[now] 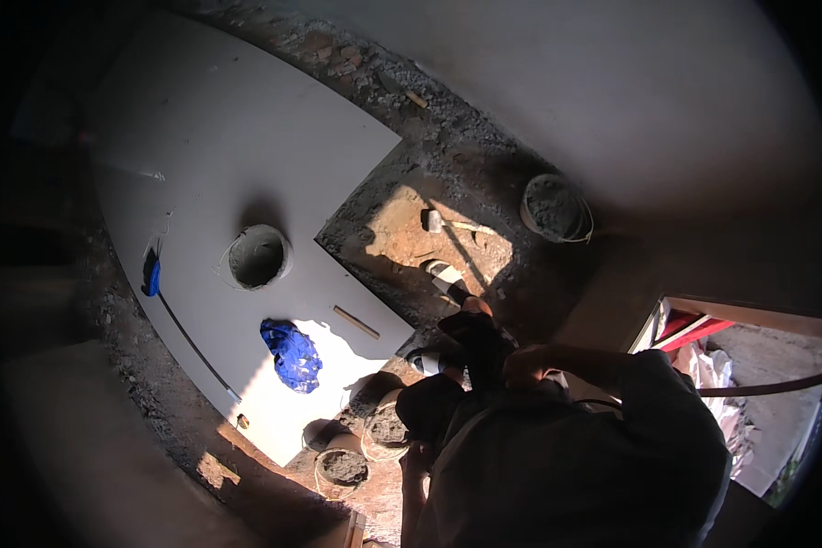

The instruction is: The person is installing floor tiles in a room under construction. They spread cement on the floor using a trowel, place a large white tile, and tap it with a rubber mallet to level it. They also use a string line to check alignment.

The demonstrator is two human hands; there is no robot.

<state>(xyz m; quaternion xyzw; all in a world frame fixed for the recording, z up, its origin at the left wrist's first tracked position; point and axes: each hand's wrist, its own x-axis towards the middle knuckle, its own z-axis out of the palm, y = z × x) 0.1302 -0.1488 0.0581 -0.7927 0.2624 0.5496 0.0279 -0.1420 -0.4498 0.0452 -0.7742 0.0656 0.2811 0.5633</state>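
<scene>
**Bucket [391, 399] of grey mix near the left hand [415, 463]**

The person's leg [427, 406] partly hides it; a second grey-filled bucket [342, 442] adjoins. Shade hides the left hand's grip; the right hand [523, 367], at the thigh, seems curled, its hold unclear. On the white board [274, 155] stand a third bucket [288, 258] of mix and crumpled blue plastic [292, 356].
</scene>
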